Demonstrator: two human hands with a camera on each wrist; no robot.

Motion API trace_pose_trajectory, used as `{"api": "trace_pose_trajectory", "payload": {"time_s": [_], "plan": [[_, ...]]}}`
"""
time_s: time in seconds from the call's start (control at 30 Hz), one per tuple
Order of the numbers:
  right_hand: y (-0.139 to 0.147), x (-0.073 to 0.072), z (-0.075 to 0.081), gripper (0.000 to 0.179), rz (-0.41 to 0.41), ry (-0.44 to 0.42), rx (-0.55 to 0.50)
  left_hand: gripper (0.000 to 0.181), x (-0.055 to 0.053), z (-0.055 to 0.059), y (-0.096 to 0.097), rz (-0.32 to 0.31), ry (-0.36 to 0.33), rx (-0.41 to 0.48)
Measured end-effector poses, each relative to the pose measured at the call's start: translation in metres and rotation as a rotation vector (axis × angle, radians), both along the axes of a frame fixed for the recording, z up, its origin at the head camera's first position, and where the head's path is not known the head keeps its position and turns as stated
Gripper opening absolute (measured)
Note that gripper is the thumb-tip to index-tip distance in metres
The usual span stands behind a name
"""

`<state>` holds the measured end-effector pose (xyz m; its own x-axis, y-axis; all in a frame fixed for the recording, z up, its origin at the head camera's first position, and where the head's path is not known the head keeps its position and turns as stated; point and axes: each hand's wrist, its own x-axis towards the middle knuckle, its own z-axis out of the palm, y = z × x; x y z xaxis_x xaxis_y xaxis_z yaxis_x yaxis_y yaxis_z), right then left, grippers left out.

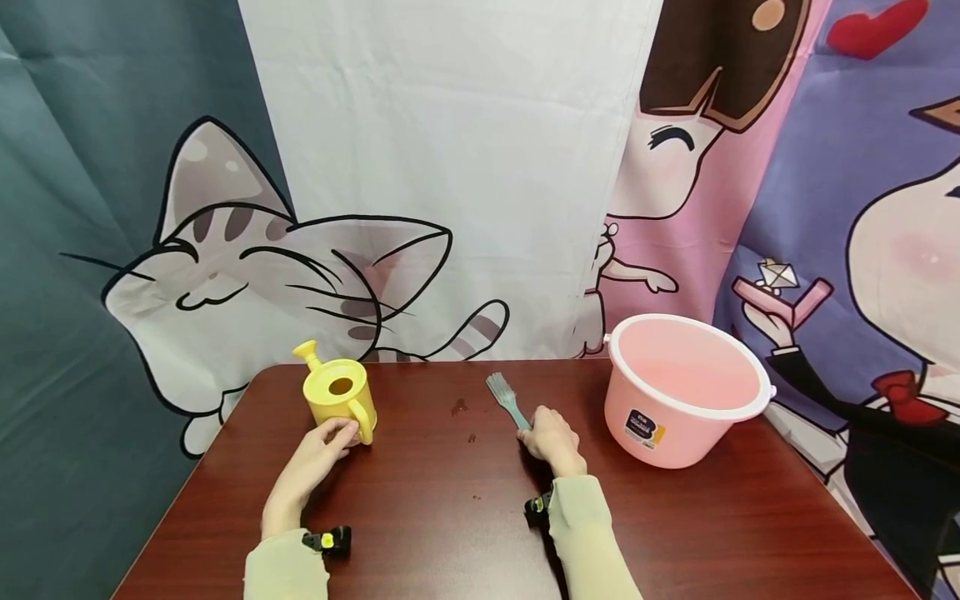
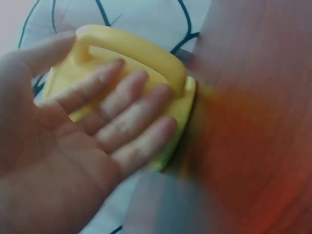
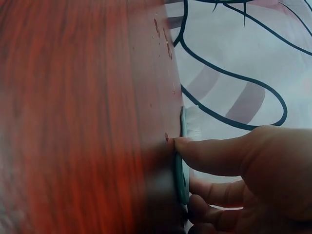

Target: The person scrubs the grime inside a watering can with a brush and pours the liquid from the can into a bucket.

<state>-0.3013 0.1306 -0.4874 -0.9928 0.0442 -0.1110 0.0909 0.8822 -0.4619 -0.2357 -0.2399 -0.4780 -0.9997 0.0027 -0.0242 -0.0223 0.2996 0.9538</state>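
A yellow watering can point(image 1: 335, 400) stands at the table's back left, its spout to the far left and its handle toward me. My left hand point(image 1: 315, 462) is at that handle. In the left wrist view, the fingers point(image 2: 131, 117) are loosely extended beside the can and do not curl round the handle; whether they touch it I cannot tell. My right hand point(image 1: 552, 437) pinches the handle of a small teal brush point(image 1: 508, 400), whose head points away to the back left. Thumb and fingers hold it in the right wrist view, where pale bristles show along the teal brush point(image 3: 182, 183).
A pink bucket point(image 1: 660, 442) with a white rim stands at the right of the brown wooden table point(image 1: 420, 533). Small wet drops point(image 1: 459, 407) lie mid-table. Behind the table hangs a printed cloth point(image 1: 450, 125) with cartoon figures.
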Motion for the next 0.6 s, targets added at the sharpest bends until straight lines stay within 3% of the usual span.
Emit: {"api": "trace_pose_trajectory", "payload": {"time_s": [0.23,0.4,0.5,0.6], "plan": [[0.003,-0.001,-0.001,0.026,-0.014,-0.013,-0.001,0.062,-0.004,-0.008,0.006,-0.035,-0.006,0.063],[0.007,0.000,0.000,0.026,0.073,0.028,-0.055,0.060,-0.008,-0.012,0.014,-0.100,0.001,0.195],[0.012,0.001,0.000,0.025,0.137,0.035,-0.250,0.055,-0.010,-0.013,0.015,-0.103,0.029,0.223],[0.018,0.001,0.000,0.018,0.138,-0.008,-0.537,0.054,-0.011,-0.012,0.016,-0.092,0.055,0.200]]}}
